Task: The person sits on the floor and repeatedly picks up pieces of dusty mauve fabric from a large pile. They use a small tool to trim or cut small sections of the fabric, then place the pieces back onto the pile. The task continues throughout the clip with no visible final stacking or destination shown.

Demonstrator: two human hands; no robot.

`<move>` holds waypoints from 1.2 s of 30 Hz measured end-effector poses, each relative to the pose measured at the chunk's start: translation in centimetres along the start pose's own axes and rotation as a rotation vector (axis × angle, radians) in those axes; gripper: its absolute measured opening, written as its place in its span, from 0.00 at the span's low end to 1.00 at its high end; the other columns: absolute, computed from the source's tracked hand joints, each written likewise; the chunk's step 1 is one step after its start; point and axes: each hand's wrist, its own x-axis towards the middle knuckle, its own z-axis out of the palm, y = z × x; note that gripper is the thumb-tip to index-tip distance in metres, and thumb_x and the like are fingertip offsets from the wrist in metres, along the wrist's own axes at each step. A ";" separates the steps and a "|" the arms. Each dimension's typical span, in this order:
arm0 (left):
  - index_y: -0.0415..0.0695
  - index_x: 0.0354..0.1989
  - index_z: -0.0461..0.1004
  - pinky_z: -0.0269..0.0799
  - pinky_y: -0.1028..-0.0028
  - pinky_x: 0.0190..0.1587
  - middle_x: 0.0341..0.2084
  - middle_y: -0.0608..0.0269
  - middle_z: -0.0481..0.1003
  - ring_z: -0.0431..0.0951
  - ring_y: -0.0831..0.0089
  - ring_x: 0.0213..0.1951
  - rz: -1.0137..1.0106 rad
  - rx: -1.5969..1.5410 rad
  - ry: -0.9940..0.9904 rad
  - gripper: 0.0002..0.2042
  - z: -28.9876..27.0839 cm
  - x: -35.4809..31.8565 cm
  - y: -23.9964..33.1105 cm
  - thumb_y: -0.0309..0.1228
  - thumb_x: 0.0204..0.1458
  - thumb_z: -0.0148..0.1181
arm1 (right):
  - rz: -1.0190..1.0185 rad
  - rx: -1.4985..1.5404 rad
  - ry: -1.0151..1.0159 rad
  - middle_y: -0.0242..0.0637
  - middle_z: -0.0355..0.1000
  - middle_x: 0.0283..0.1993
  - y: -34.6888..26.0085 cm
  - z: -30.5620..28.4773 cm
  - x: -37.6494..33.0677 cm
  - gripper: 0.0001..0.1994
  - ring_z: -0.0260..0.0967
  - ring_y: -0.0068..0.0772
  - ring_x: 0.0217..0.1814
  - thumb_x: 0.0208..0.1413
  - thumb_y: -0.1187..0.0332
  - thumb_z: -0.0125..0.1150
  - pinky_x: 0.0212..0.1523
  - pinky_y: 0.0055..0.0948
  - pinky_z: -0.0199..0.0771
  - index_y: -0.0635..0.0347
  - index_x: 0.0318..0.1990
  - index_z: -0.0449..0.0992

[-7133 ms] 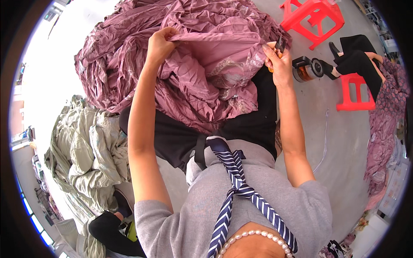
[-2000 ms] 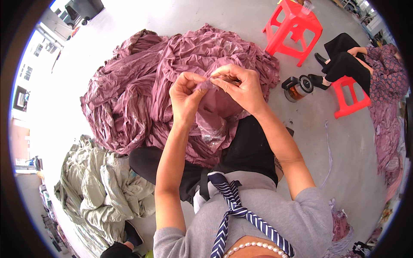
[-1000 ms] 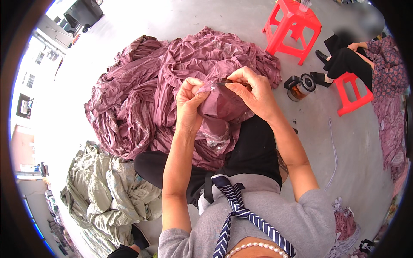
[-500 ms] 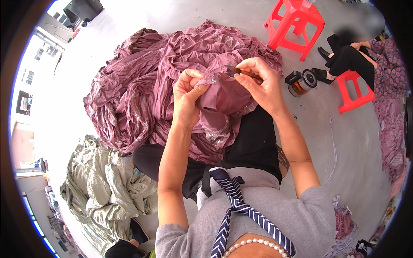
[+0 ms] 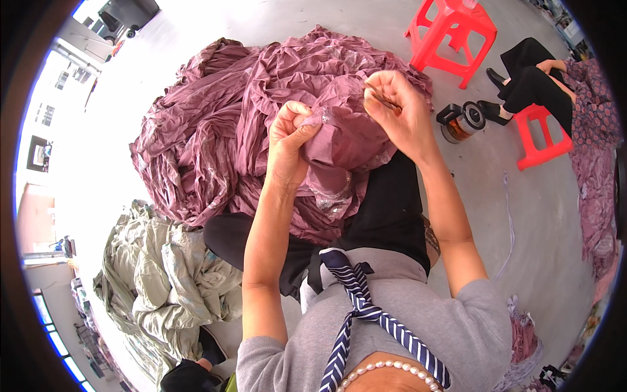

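A big heap of crumpled mauve fabric point(image 5: 215, 124) spreads over my lap and the grey floor ahead. My left hand point(image 5: 292, 134) pinches a raised fold of this fabric, thumb and fingers closed on it. My right hand point(image 5: 400, 114) is just to the right at the same height, fingers closed on a thin dark tool point(image 5: 382, 99) whose tip meets the fabric edge. Which kind of tool it is I cannot tell. A patch with clear shiny trim point(image 5: 332, 196) hangs below my left hand.
A pale green fabric pile point(image 5: 163, 274) lies on the floor at my lower left. A red plastic stool point(image 5: 450, 32) stands ahead right, a glass kettle point(image 5: 461, 121) beside it. Another person sits on a second red stool point(image 5: 539, 134) at the right, with more mauve cloth point(image 5: 597, 189).
Seven seconds ago my hands were wide apart, stretching the fabric. They have since come together on one fold, and over the last second my right hand has shifted slightly up and right with the tool.
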 end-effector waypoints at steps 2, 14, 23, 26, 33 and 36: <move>0.43 0.31 0.68 0.69 0.85 0.34 0.26 0.69 0.73 0.73 0.83 0.29 -0.009 -0.022 0.050 0.08 0.3 0.0 0.1 0.15 0.47 0.56 | -0.026 -0.035 -0.019 0.23 0.60 0.27 0.3 0.3 -1.0 0.09 0.55 0.10 0.28 0.57 0.67 0.55 0.28 0.14 0.58 0.62 0.39 0.66; 0.41 0.30 0.68 0.71 0.84 0.35 0.26 0.64 0.75 0.75 0.81 0.29 0.052 0.075 -0.028 0.08 0.5 -0.2 0.3 0.14 0.46 0.56 | -0.184 -0.306 0.016 0.38 0.70 0.23 -0.1 0.9 -1.2 0.11 0.70 0.34 0.22 0.50 0.63 0.62 0.23 0.27 0.67 0.60 0.32 0.68; 0.39 0.31 0.67 0.71 0.83 0.35 0.27 0.61 0.76 0.75 0.80 0.30 0.025 0.151 -0.029 0.07 0.8 -0.2 0.5 0.14 0.47 0.55 | -0.152 -0.189 0.129 0.30 0.70 0.24 -0.1 0.3 -0.4 0.11 0.66 0.15 0.24 0.48 0.67 0.65 0.24 0.19 0.65 0.61 0.35 0.71; 0.39 0.31 0.67 0.72 0.83 0.35 0.27 0.61 0.76 0.75 0.79 0.30 0.029 0.148 0.028 0.07 1.1 -0.1 0.5 0.14 0.47 0.54 | -0.043 0.118 0.077 0.26 0.69 0.26 0.5 0.7 -0.7 0.15 0.62 0.11 0.25 0.44 0.67 0.68 0.24 0.16 0.63 0.60 0.39 0.73; 0.38 0.39 0.74 0.66 0.84 0.32 0.24 0.64 0.76 0.72 0.86 0.28 0.116 1.229 0.065 0.09 -2.1 0.5 0.2 0.23 0.48 0.59 | 0.063 0.150 0.174 0.18 0.57 0.18 3.7 -0.9 1.3 0.08 0.48 0.09 0.19 0.54 0.65 0.58 0.19 0.16 0.49 0.59 0.29 0.74; 0.40 0.38 0.75 0.66 0.80 0.31 0.21 0.62 0.76 0.73 0.83 0.28 -0.011 1.453 0.129 0.09 -7.0 -0.5 -1.9 0.23 0.46 0.58 | 0.023 0.229 0.402 0.16 0.56 0.20 5.7 -2.6 3.2 0.09 0.47 0.08 0.20 0.54 0.63 0.59 0.20 0.15 0.47 0.59 0.30 0.73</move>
